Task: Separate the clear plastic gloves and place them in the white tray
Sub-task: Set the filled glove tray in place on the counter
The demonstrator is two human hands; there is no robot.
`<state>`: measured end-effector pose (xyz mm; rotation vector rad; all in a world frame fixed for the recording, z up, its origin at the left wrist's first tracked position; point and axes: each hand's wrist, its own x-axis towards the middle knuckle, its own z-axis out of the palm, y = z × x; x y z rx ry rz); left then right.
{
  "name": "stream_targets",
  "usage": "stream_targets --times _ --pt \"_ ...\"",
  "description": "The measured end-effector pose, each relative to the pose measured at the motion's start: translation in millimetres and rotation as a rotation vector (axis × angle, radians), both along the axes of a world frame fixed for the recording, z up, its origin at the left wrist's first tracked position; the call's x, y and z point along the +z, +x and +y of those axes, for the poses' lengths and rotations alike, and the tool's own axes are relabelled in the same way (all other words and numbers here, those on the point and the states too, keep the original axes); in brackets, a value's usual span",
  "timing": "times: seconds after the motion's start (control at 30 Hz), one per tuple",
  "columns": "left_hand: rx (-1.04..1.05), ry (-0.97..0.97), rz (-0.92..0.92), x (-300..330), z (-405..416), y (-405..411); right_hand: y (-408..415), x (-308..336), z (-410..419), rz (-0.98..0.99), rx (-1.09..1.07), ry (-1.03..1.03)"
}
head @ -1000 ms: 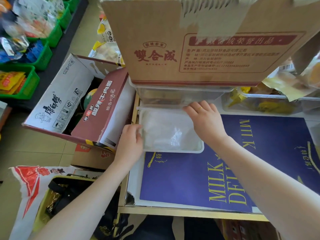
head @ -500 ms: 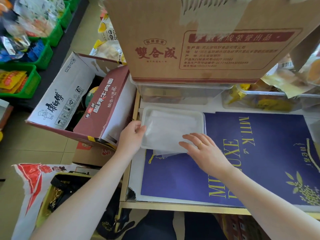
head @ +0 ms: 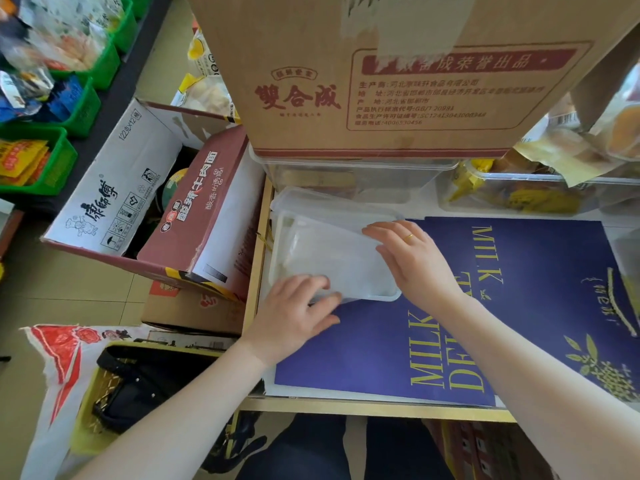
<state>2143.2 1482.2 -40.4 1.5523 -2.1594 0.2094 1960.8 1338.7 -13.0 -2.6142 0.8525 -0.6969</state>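
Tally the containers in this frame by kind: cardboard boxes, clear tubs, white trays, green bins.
Cardboard boxes: 2
Clear tubs: 2
White trays: 1
Green bins: 4
Total: 9
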Motion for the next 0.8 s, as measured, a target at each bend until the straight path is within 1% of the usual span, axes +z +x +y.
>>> stream_targets --times 0.07,0.13,0.3,0.37,0.43,0.5,0.53,0.57,0.6,0.63,0.67,0.7,0.73,0.8 --pt "-0.017 0.011 -0.023 -10 -4 -5 -2 1 -2 0.016 0.013 0.002" --pt "0.022 0.019 -0.005 -16 -12 -6 -5 2 -3 0.015 0.013 -0.004" --pt "0.072 0.083 -0.006 -9 -34 5 -18 7 -6 0.0 -0.016 0.024" --pt "0.1 0.124 -0.008 -3 -42 8 -22 9 -6 0.014 -0.001 -0.007" --pt "0.182 0.215 -0.061 2 -52 5 -24 9 -3 0.044 0.04 -0.071" --pt "0.262 0.357 -0.174 7 -58 2 -24 5 5 0.068 0.069 -0.107" --pt "0.285 0.437 -0.179 7 -59 0 -24 1 9 0.08 0.075 -0.108" --pt "0.306 0.555 -0.159 7 -58 -1 -24 -4 13 0.097 0.078 -0.104" --pt "0.33 0.651 -0.071 7 -58 0 -25 -9 17 0.126 0.082 -0.097" --pt "0.342 0.686 0.088 5 -54 0 -26 -14 20 0.16 0.086 -0.092" --pt "0.336 0.706 0.191 3 -49 0 -26 -18 22 0.185 0.089 -0.087" --pt "0.311 0.701 0.212 8 -40 -1 -26 -21 24 0.197 0.09 -0.08" --pt "0.278 0.66 0.158 7 -31 0 -25 -23 26 0.202 0.092 -0.073" --pt "0.212 0.586 -0.011 3 -10 3 -23 -28 30 0.214 0.105 -0.079"
